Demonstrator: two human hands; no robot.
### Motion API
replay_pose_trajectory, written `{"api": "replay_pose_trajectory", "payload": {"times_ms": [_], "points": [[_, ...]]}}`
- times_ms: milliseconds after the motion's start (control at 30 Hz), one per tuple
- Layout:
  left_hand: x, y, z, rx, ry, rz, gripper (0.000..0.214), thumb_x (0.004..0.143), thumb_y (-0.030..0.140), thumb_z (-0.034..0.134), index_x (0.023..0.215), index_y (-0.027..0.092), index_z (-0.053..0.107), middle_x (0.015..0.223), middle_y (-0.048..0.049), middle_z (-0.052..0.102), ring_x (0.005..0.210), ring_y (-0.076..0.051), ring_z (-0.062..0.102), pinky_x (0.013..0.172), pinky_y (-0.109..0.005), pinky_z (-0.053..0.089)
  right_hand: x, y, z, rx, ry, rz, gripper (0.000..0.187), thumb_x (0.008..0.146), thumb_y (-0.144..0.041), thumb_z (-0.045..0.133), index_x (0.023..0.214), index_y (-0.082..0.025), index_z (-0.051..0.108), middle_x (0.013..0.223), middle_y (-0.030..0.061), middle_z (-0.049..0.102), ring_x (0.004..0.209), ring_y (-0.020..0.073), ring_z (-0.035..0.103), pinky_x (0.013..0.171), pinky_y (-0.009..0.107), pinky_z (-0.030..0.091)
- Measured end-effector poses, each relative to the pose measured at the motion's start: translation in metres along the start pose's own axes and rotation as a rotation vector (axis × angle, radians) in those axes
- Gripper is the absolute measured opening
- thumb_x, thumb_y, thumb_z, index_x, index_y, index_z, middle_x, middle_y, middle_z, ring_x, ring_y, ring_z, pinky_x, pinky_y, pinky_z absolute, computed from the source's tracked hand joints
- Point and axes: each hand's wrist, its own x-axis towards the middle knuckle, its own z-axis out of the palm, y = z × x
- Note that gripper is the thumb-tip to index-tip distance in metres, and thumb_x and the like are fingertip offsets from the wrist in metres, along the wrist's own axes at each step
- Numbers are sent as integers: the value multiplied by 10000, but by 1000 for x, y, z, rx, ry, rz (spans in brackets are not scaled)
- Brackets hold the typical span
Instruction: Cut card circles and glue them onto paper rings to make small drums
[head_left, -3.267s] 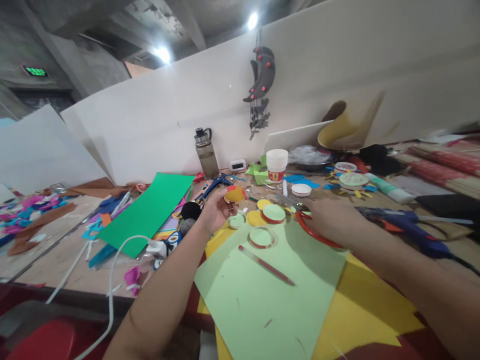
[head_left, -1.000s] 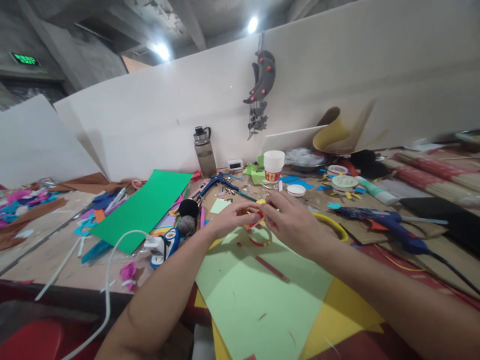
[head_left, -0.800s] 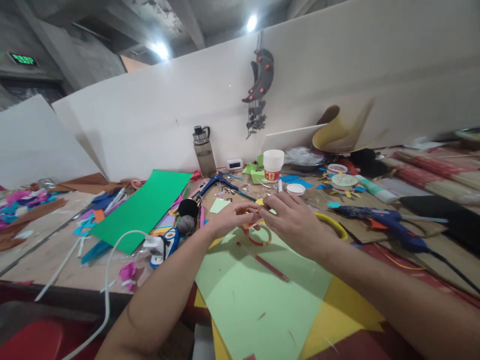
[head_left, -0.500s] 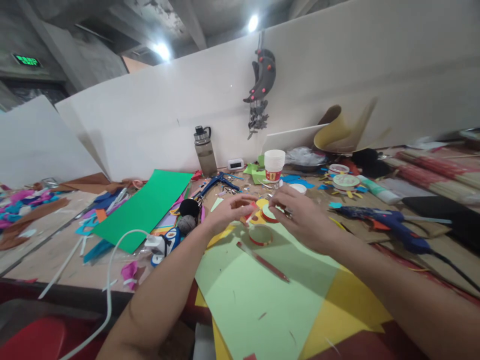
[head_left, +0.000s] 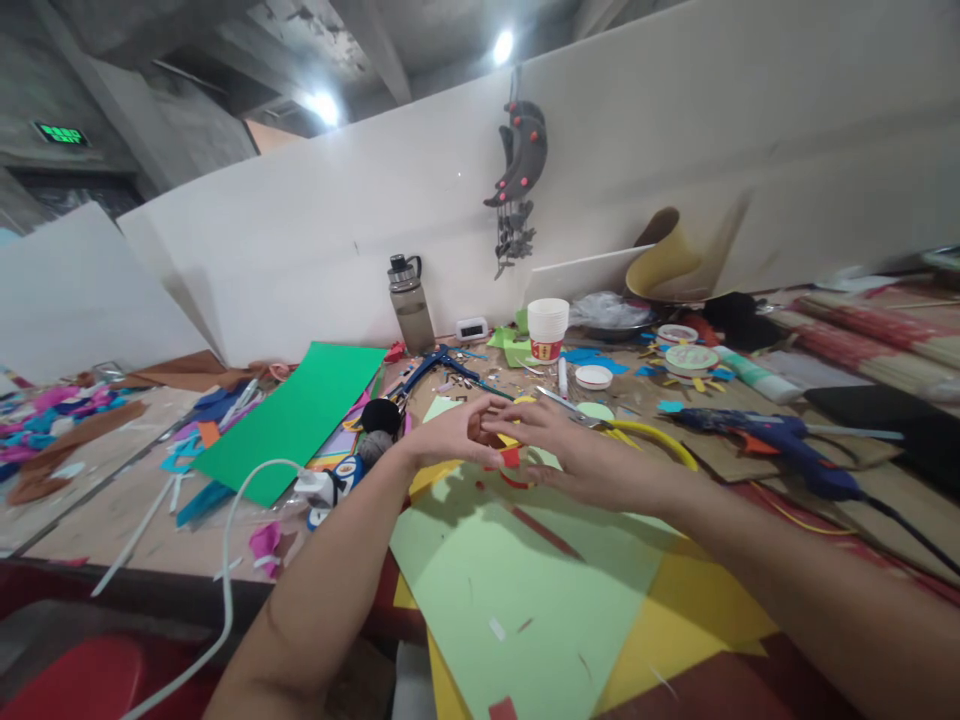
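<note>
My left hand (head_left: 456, 432) is over the pale green paper (head_left: 517, 590), its thumb and fingers curved inward. Facing it, my right hand (head_left: 574, 455) has its fingers laid across toward the left fingertips. A small red and yellow paper ring (head_left: 514, 470) is between the two thumbs, partly covered by the hands, and both hands close round it. Below the ring lies a reddish-brown pencil (head_left: 549, 534) on the paper. Just beyond my right hand are scissors (head_left: 568, 406) with yellow handles (head_left: 656, 437).
A stack of paper cups (head_left: 548, 328) and a water bottle (head_left: 411, 305) stand at the back. On the right lies a blue glue gun (head_left: 795, 450) with its cable. Green card (head_left: 292, 420) and a white cable (head_left: 225, 560) are on the left. A white lid (head_left: 593, 377) lies behind my right hand.
My hands have come closer together and down toward me, now around the paper ring that lay uncovered before. The scissors and white lid show more fully.
</note>
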Motion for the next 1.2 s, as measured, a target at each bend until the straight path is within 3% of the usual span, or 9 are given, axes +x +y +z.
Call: {"api": "replay_pose_trajectory", "payload": {"times_ms": [133,267,333,433,533,633,800,967,1200], "points": [[-1,-3,-3,-27,-108,-49,880,561,316,883,1342,254,482,1291,-145,588,1127,-261,618,890,-371,492,2,-7,-4,121,-95,-10,328,954,-340,516,1252,-317,653,1342,68,607,1315,238,470,1060,436,389],[0,-8,-7,53,-44,-26,794,624,450,828,1324,226,527,1223,-143,630,1050,-246,640,833,-339,500,6,-10,-1,181,-36,31,260,949,-302,518,1111,-269,718,1191,75,688,1108,222,609,938,376,460],[2,-8,-11,84,95,-15,682,702,603,708,1229,185,597,1102,-135,671,895,-204,659,706,-291,496,6,-9,-1,135,18,87,234,943,-295,515,1018,-228,726,1043,76,723,952,215,640,828,345,484],[5,-5,-20,122,456,-3,693,791,754,441,1011,134,659,923,-120,680,670,-139,601,529,-238,401,3,0,-3,9,102,202,291,964,-329,459,882,-196,705,833,53,704,753,196,617,680,314,472],[0,1,-30,474,654,-43,602,783,709,505,897,142,671,860,-89,675,650,-134,561,554,-248,387,-3,14,1,-197,175,216,273,969,-309,456,981,-188,701,898,78,700,840,221,622,745,351,483],[-9,4,-35,870,624,-153,521,664,651,682,879,177,702,823,-60,678,728,-179,584,646,-275,409,-7,23,11,-442,118,150,260,952,-252,495,1108,-168,686,971,122,697,907,259,611,780,402,485],[-15,-1,-31,1049,463,-344,686,480,587,818,1021,187,682,781,-39,671,742,-221,606,658,-293,403,-10,16,23,-458,-27,129,203,898,-295,604,1048,-200,703,985,109,673,898,246,615,759,382,501],[-8,-10,-27,1072,486,-315,655,506,536,821,1039,191,657,786,-35,657,780,-235,610,682,-301,413,-11,19,28,-318,95,193,453,894,-429,595,1303,-237,568,1208,144,614,1127,298,558,886,455,493],[-2,-12,-23,1142,513,-146,575,633,432,753,1113,168,581,1114,-103,625,926,-242,612,785,-341,477,-6,27,35,-228,88,285,380,911,-339,560,1245,-171,622,1144,146,662,1099,306,562,948,471,458]]}}
